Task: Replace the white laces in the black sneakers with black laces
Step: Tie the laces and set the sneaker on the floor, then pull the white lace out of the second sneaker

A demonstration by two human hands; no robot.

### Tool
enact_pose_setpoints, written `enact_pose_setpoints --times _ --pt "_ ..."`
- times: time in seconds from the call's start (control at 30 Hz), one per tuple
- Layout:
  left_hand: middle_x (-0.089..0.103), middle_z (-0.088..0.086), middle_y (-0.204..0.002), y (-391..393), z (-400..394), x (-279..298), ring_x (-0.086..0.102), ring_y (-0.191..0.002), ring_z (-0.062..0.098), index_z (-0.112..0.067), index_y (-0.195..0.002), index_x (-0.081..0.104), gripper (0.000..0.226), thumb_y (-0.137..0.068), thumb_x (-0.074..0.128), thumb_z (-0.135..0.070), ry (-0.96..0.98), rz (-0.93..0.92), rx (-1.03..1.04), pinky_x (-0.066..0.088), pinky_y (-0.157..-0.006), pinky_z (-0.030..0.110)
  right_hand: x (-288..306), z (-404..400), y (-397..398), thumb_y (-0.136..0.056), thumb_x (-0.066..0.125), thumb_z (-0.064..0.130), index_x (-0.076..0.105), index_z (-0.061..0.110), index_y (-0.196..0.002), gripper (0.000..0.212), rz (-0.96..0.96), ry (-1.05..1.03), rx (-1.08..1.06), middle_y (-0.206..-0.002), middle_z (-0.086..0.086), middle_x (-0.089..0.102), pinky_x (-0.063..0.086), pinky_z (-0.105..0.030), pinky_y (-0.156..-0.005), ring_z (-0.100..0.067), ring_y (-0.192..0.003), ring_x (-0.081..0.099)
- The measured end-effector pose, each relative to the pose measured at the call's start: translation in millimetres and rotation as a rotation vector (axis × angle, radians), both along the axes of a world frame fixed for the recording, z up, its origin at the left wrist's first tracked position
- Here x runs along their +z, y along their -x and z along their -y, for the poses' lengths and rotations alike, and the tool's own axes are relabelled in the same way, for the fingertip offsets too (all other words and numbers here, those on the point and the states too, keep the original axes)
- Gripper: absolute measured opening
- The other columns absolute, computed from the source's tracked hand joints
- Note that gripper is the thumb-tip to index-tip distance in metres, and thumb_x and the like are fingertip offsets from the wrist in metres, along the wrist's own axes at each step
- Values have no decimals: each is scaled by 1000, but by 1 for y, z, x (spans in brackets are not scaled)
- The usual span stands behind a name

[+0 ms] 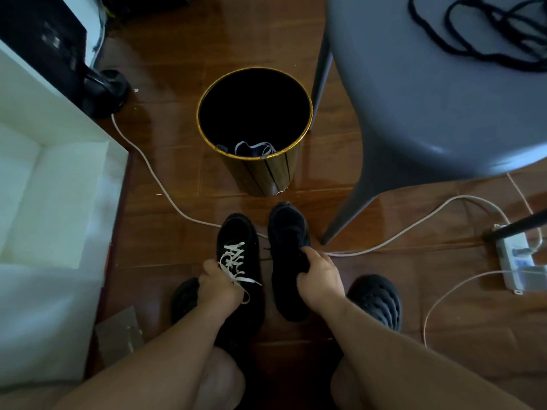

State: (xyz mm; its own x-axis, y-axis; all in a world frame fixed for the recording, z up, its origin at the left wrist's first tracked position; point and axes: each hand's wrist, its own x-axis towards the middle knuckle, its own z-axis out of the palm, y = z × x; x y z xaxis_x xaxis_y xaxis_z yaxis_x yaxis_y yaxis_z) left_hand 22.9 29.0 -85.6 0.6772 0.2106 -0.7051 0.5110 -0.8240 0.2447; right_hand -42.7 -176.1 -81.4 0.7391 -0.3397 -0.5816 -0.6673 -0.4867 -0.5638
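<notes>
Much of the lower scene is dim: the heels of both black sneakers fade into shadow between the person's knees, and the right sneaker (288, 255) is so dark that whether any lace runs through it cannot be made out. The left sneaker (239, 270), just beside it at about 6 o'clock on the wooden floor (177, 54), plainly carries its white laces (235, 261), with loose ends trailing toward its right side. The left hand (219, 287) lies on that shoe's near left edge, fingers curled around the white lace ends; the fingertips are hidden beneath the hand. The right hand (321, 278) grips the right sneaker's collar, thumb on top and fingers wrapped over the edge, their tips out of sight. Two black clogs (377, 300) peek out behind the forearms, the left one mostly covered. At 12 o'clock stands a gold-rimmed bin (254, 125), its interior nearly black; at the bottom lies a pale tangle that looks like white lace. At 2 o'clock a grey stool (429, 113), cut off by the frame, bears a loose heap of black laces (485, 34) that also runs out of view. A white cable (154, 173) crosses the floor beneath the sneakers toward a power strip (515, 261) at 3 o'clock. A white box (53, 179) at 9 o'clock is partly cropped.
</notes>
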Motion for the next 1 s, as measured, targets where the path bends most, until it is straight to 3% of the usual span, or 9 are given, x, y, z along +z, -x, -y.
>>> enact_pose_setpoints --times 0.13,0.27,0.37,0.47,0.57,0.67,0.77,0.83,1.0 --pt "59 16 -132 -1 -16 -12 61 -111 35 -13 -149 36 55 -103 62 -26 59 -160 -41 49 -84 41 8 -6 -11 -92 48 9 47 33 -152 65 48 32 12 -151 5 42 44 -42 -110 -26 -143 36" --pt "68 10 -105 -5 -16 -15 63 -89 29 -12 -114 63 21 -103 59 -29 104 -99 -26 50 -72 37 11 -10 -15 -101 49 19 57 34 -145 47 162 -75 -54 -144 11 51 44 -31 -107 -16 -134 46" --pt "74 10 -98 -9 -11 -1 68 -90 33 -12 -100 74 17 -101 61 -22 216 -86 115 58 -82 44 27 -10 -24 -105 51 30 70 36 -125 28 195 -128 -86 -117 15 68 50 -22 -81 -5 -100 64" --pt "73 14 -98 -21 -16 29 68 -92 36 -12 -101 72 16 -93 62 -22 181 -26 90 57 -82 42 57 -10 -36 -95 60 32 76 39 -88 19 181 -205 -97 -69 17 71 43 -17 -46 0 -53 61" --pt "69 8 -104 -40 -26 74 66 -95 31 -17 -102 69 21 -89 63 -33 93 55 -76 55 -89 37 95 -13 -45 -80 67 36 77 41 -77 11 210 -240 -77 -72 21 72 44 -13 -48 1 -61 65" --pt "70 2 -112 -51 -34 136 67 -99 24 -24 -103 68 21 -86 61 -35 112 59 -264 57 -91 36 135 -20 -51 -79 70 26 75 26 -71 10 285 -241 -41 -66 9 72 46 -17 -45 -6 -54 61" --pt "69 8 -106 -55 -39 211 67 -86 24 -16 -104 64 24 -83 60 -29 90 53 -442 52 -62 27 189 -26 -52 -85 67 23 69 21 -71 15 350 -199 93 -59 10 66 44 -19 -45 -4 -51 55" --pt "71 5 -97 -57 -40 262 68 -80 22 -21 -103 70 19 -87 60 -25 80 127 -521 47 -56 25 233 -25 -50 -90 61 21 67 24 -74 17 417 -172 182 -54 17 62 42 -15 -47 0 -50 54" --pt "72 -6 -111 -55 -30 363 68 -93 19 -37 -115 71 32 -84 62 -38 251 428 -494 52 -70 32 332 -2 -44 -84 43 1 51 24 -50 42 538 -200 250 -44 10 43 33 -20 -43 -4 -40 39"
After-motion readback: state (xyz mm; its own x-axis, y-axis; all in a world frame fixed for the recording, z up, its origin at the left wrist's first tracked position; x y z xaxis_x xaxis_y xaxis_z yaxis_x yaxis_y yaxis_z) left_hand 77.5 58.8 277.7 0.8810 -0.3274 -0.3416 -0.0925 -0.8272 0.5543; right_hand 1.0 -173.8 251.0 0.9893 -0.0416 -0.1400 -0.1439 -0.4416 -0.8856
